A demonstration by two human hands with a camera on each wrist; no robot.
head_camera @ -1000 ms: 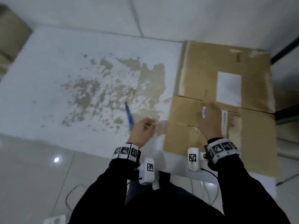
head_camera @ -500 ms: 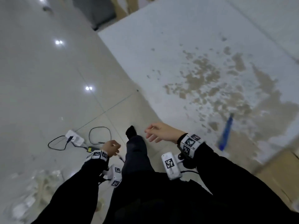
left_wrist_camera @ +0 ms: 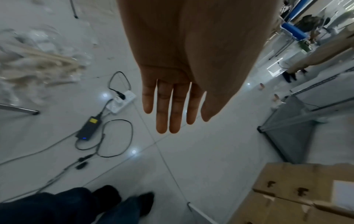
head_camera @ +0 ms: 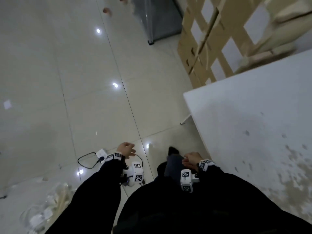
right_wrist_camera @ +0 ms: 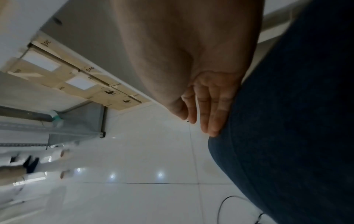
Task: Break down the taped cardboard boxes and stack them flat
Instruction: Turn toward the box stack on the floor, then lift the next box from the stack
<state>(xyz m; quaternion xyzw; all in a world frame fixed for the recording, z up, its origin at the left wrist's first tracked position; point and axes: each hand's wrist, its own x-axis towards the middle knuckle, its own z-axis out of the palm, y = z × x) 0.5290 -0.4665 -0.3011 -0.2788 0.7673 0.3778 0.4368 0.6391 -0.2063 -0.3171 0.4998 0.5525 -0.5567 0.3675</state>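
Note:
Stacked brown cardboard boxes (head_camera: 211, 39) with white labels stand on the floor past the far corner of the white table (head_camera: 253, 124); they also show in the left wrist view (left_wrist_camera: 298, 197) and the right wrist view (right_wrist_camera: 80, 81). My left hand (head_camera: 125, 150) hangs over the floor tiles with fingers (left_wrist_camera: 166, 112) straight and nothing in it. My right hand (head_camera: 191, 159) hangs beside my leg, its fingers (right_wrist_camera: 210, 110) straight and empty, close to the dark trouser. Both hands are well short of the boxes.
A white power strip (left_wrist_camera: 121, 101), a black adapter (left_wrist_camera: 89, 128) and looped cables lie on the floor by my left hand. A heap of clear plastic and pale strips (head_camera: 45, 205) lies lower left. A grey metal cabinet (head_camera: 158, 17) stands beside the boxes. Another person's legs (left_wrist_camera: 310, 60) stand far off.
My view has swung left, away from the flattened box and blue cutter on the table. Both hands have come off the table and dropped to my sides, empty.

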